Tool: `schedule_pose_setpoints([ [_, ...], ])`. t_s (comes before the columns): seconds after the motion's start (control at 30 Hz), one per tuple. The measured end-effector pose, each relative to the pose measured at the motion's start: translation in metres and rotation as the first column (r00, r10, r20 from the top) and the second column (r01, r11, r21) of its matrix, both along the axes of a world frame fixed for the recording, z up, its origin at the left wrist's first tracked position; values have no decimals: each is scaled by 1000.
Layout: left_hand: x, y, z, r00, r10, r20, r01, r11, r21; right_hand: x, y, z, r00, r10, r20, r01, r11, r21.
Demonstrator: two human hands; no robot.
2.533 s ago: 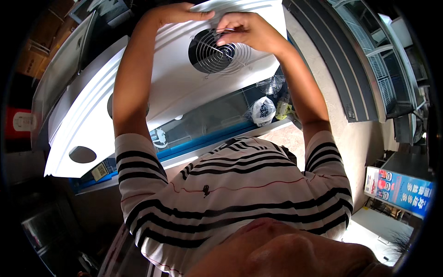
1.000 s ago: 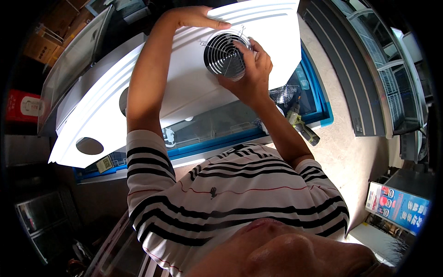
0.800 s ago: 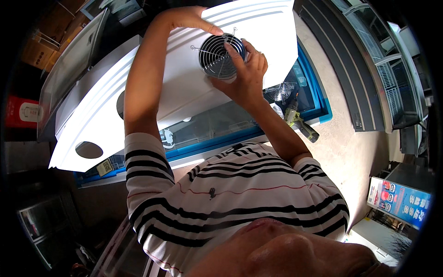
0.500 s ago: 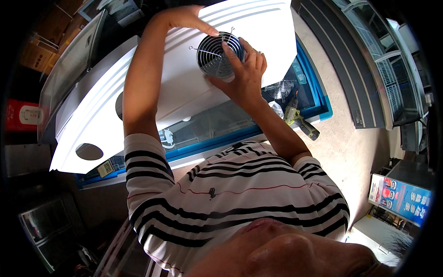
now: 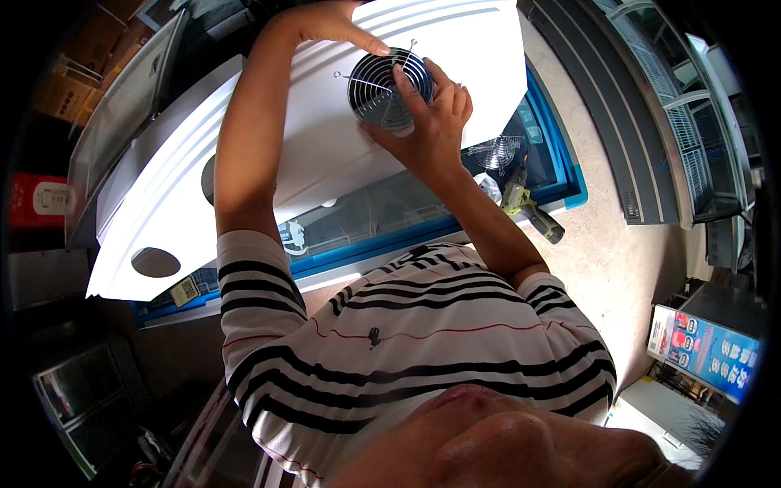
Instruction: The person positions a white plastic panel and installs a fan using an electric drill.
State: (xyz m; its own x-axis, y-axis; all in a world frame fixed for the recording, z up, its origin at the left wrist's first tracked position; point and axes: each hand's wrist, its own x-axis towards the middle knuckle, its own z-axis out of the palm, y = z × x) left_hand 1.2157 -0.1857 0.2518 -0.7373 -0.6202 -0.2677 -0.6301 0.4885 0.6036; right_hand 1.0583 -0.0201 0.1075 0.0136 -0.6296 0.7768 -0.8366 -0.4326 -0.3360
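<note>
**Both hands at the wire fan guard on the white panel**

The round wire fan guard (image 5: pixel 389 88) sat over a circular opening in the upper part of a long white panel (image 5: pixel 285 163), toward 12 o'clock in the head view. The panel lay tilted across a blue-rimmed glass-topped cabinet (image 5: pixel 561 175).

The right hand (image 5: pixel 427 122) came up from 5 o'clock and rested on the guard's lower right edge. Its thumb lay across the wires toward the centre, and the other fingers curled together round the rim at about 3 o'clock, so the hand was closed on the guard. The left hand (image 5: pixel 325 24) lay at 11 o'clock of the guard, on the panel's top edge. Its forefinger was stretched out straight, the tip touching the guard's rim; the remaining fingers were partly cut off by the picture's edge, and their state could not be told.

Two more round holes were noted in the panel: one partly hidden behind the left forearm, one near the panel's far end (image 5: pixel 154 262) at 9 o'clock.

A second wire guard (image 5: pixel 496 152) lay on the cabinet glass at 4 o'clock of the right hand. Just beyond it, a cordless drill (image 5: pixel 529 207) lay on its side, well apart from both hands.

The person wore a black-and-white striped shirt (image 5: pixel 407 342).
</note>
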Motion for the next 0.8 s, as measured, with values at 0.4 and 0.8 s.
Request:
schedule_pose_setpoints([
  [0.4,-1,-5,-3,1000,6,-15,-6,1000,3,1,-3,-2,1000,-13,6,13,999,-30],
  [0.8,6,3,3,999,34,-3,-34,999,-17,4,-4,0,1000,12,-2,-12,999,-46],
])
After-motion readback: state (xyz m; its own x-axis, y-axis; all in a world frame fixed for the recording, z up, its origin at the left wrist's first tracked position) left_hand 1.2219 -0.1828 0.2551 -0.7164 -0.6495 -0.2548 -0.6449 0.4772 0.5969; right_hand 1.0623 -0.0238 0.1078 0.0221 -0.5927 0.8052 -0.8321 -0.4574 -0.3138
